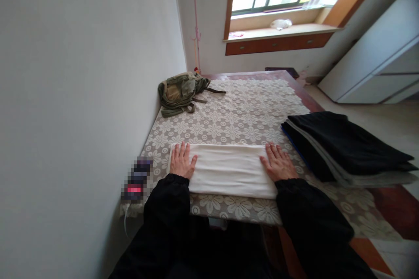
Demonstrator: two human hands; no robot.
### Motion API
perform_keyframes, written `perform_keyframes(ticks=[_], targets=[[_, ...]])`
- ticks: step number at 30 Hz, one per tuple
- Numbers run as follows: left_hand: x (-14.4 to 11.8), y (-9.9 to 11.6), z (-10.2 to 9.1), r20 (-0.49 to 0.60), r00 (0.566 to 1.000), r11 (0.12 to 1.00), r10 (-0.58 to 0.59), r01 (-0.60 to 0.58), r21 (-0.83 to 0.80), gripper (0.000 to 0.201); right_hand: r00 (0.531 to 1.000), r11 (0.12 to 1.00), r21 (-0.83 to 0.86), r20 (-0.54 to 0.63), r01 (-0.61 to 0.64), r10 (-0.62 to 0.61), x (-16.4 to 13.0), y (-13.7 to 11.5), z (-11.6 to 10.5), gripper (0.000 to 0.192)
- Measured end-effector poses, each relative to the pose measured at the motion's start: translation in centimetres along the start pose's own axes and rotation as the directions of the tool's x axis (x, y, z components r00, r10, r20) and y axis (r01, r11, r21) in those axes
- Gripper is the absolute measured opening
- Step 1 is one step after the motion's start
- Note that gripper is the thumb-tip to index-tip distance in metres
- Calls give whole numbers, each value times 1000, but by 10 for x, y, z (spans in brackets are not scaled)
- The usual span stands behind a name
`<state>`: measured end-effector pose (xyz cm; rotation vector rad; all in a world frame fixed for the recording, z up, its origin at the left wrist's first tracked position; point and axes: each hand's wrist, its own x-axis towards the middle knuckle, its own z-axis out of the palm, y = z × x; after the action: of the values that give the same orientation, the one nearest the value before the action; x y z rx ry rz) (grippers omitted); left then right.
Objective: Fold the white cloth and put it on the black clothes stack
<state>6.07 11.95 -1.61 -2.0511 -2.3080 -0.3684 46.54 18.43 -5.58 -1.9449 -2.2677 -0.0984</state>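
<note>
A folded white cloth (229, 168) lies flat near the front edge of a table covered with a lace flower-pattern tablecloth (242, 117). My left hand (181, 161) rests palm down on the cloth's left end, fingers spread. My right hand (278, 162) presses flat on its right end, fingers apart too. Both arms wear black sleeves. Neither hand grips anything.
A stack of folded dark and grey garments (343, 148) sits at the table's right side. An olive backpack (181, 91) lies at the far left corner by the wall. A blurred dark object (137, 178) sits at the left edge. Window and white cabinet (376, 61) stand beyond.
</note>
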Motion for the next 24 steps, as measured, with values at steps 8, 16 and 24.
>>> perform_keyframes(ticks=[8, 16, 24], targets=[[0, -3, 7, -52, 998, 999, 39, -39, -1, 70, 1000, 1000, -9, -3, -5, 5, 2, -2, -6, 67], [1, -7, 6, -29, 998, 997, 53, -55, -56, 73, 998, 999, -1, 45, -41, 41, 3, -5, -10, 67], [-15, -8, -25, -55, 999, 924, -4, -18, -383, 53, 999, 1000, 5, 28, -18, 18, -1, -9, -18, 65]])
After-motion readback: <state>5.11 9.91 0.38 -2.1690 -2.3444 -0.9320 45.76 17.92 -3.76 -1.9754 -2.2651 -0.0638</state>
